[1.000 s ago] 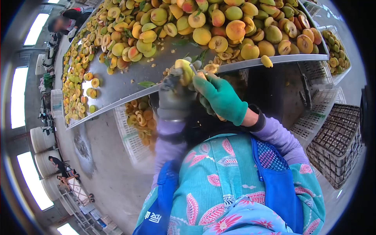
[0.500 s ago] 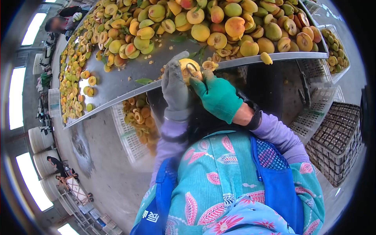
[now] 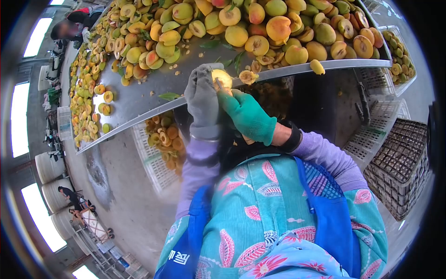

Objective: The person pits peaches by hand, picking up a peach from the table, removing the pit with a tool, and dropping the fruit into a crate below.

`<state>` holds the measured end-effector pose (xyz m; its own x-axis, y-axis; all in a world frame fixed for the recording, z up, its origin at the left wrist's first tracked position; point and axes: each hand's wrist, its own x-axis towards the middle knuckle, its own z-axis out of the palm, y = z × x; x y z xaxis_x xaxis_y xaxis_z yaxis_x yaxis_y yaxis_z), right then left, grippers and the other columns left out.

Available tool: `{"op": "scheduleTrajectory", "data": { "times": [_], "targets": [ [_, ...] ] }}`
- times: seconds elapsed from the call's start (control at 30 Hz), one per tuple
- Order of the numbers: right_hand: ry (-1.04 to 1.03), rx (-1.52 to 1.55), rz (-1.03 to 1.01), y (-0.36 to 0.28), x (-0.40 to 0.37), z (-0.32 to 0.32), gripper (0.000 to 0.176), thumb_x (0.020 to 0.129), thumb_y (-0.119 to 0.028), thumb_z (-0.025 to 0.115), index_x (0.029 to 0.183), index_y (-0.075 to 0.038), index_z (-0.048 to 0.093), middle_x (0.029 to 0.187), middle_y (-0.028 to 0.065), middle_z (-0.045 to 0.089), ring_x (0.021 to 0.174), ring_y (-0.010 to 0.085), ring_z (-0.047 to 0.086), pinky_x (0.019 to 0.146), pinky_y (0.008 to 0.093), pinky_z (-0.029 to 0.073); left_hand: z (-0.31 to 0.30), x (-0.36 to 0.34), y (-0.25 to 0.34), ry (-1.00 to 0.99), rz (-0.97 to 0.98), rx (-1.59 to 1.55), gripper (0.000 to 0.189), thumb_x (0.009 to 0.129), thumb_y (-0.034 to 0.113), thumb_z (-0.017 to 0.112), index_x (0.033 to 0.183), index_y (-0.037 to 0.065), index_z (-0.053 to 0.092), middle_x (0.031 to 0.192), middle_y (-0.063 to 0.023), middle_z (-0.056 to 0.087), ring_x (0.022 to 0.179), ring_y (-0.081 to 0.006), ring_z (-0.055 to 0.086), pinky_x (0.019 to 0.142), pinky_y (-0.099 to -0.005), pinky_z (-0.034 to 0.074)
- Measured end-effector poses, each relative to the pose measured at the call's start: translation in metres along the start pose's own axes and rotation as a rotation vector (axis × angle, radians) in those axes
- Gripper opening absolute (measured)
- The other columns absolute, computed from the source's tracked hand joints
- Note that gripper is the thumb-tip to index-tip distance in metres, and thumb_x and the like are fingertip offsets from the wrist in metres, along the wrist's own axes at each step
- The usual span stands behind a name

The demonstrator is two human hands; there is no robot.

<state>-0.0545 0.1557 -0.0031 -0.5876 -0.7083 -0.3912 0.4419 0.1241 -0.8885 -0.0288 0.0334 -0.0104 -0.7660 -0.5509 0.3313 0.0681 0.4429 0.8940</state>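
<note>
My left hand (image 3: 203, 95), in a grey glove, is closed around a yellow peach (image 3: 223, 80) just in front of the table's edge. My right hand (image 3: 251, 116), in a green glove, grips a small pitting knife (image 3: 218, 84). Its thin metal blade lies against the pale cut flesh, and a light handle end shows below the glove. Both hands meet at the fruit. A piece of cut peach (image 3: 248, 77) rests on the table rim right beside them. The blade's tip and much of the fruit's underside are hidden.
Whole and halved peaches (image 3: 278, 29) are heaped on the metal table (image 3: 144, 100), whose raised rim runs in front of me. A white crate of peach pieces (image 3: 153, 160) stands below left. Crates (image 3: 395, 162) stand at right. Another person (image 3: 81, 23) is at the far left.
Both hands have shifted slightly left with the peach. The curved metal loop visible over the cut face before now shows only as a short blade at the fruit's lower left.
</note>
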Motion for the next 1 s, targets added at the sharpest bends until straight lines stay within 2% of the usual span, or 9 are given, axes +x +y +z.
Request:
{"op": "scheduleTrajectory", "data": {
  "times": [0.03,0.1,0.37,0.5,0.57,0.6,0.67,0.77,1.0],
  "targets": [
    [0.038,-0.037,-0.109,0.010,0.006,0.000,0.043,0.098,-0.041,0.049,0.105,0.001,0.057,0.072,0.0102,0.060,0.061,0.0224,0.056,0.057,0.0372,0.045,0.005,-0.002,0.008,0.048,-0.203,-0.197,0.023,0.099,0.019,0.050,0.101,0.003,0.067,0.082,-0.0002,0.062,0.070,-0.0076,0.053,0.065,-0.0218,0.045],
    [0.116,-0.113,-0.331,0.035,0.016,0.002,0.042,0.098,-0.041,0.049,0.102,0.000,0.057,0.067,0.0047,0.056,0.054,0.0164,0.052,0.051,0.0330,0.043,0.008,0.002,0.007,0.056,-0.228,-0.174,0.025,0.098,0.017,0.048,0.097,0.004,0.069,0.078,-0.0010,0.062,0.066,-0.0078,0.051,0.061,-0.0228,0.043],
    [-0.023,0.451,0.124,-0.019,-0.003,0.005,0.036,0.098,-0.042,0.049,0.089,-0.008,0.055,0.057,0.0006,0.047,0.043,0.0108,0.042,0.038,0.0270,0.034,0.003,0.023,0.016,-0.133,-0.231,-0.019,0.027,0.097,0.017,0.047,0.097,0.004,0.070,0.078,-0.0023,0.064,0.069,-0.0088,0.054,0.065,-0.0228,0.045],
    [-0.253,0.667,0.223,-0.017,-0.001,-0.002,0.034,0.099,-0.043,0.047,0.090,-0.011,0.054,0.057,-0.0010,0.045,0.042,0.0102,0.041,0.038,0.0265,0.034,-0.009,0.039,-0.002,-0.351,0.094,0.000,0.029,0.099,0.020,0.047,0.096,0.002,0.070,0.082,-0.0039,0.066,0.074,-0.0091,0.057,0.068,-0.0228,0.048],
    [-0.041,0.404,-0.005,0.005,0.010,0.011,0.038,0.097,-0.047,0.048,0.084,-0.013,0.054,0.061,-0.0029,0.044,0.046,0.0099,0.044,0.041,0.0273,0.036,-0.010,0.049,-0.021,-0.405,0.348,0.299,0.031,0.100,0.021,0.046,0.095,0.000,0.069,0.085,-0.0052,0.068,0.076,-0.0095,0.058,0.070,-0.0228,0.048],
    [0.066,0.272,-0.117,0.012,0.013,0.015,0.040,0.097,-0.050,0.048,0.081,-0.014,0.054,0.062,-0.0039,0.043,0.047,0.0097,0.045,0.042,0.0277,0.037,-0.010,0.044,-0.017,-0.384,0.173,0.207,0.032,0.100,0.020,0.046,0.095,0.000,0.069,0.087,-0.0058,0.068,0.076,-0.0100,0.059,0.070,-0.0233,0.049],
    [-0.145,0.563,0.123,-0.015,0.000,0.006,0.039,0.097,-0.049,0.047,0.083,-0.013,0.053,0.062,-0.0035,0.044,0.045,0.0094,0.043,0.041,0.0270,0.036,-0.001,0.037,0.014,-0.340,-0.164,0.021,0.032,0.101,0.020,0.044,0.096,-0.001,0.068,0.090,-0.0069,0.068,0.077,-0.0109,0.059,0.070,-0.0243,0.049],
    [-0.194,0.610,0.204,-0.020,-0.006,0.000,0.039,0.098,-0.048,0.045,0.086,-0.012,0.052,0.060,-0.0038,0.044,0.042,0.0091,0.040,0.040,0.0260,0.035,0.007,0.027,0.009,-0.206,-0.373,-0.422,0.033,0.101,0.020,0.044,0.095,-0.002,0.068,0.090,-0.0082,0.067,0.078,-0.0122,0.060,0.070,-0.0255,0.049],
    [-0.578,0.987,0.302,-0.013,-0.005,-0.015,0.037,0.100,-0.046,0.041,0.084,-0.014,0.049,0.053,-0.0029,0.044,0.039,0.0131,0.041,0.040,0.0299,0.036,-0.001,0.021,0.003,-0.357,-0.209,-0.409,0.040,0.102,0.028,0.042,0.100,-0.005,0.064,0.087,-0.0115,0.067,0.074,-0.0159,0.063,0.068,-0.0261,0.052]
  ]
}}
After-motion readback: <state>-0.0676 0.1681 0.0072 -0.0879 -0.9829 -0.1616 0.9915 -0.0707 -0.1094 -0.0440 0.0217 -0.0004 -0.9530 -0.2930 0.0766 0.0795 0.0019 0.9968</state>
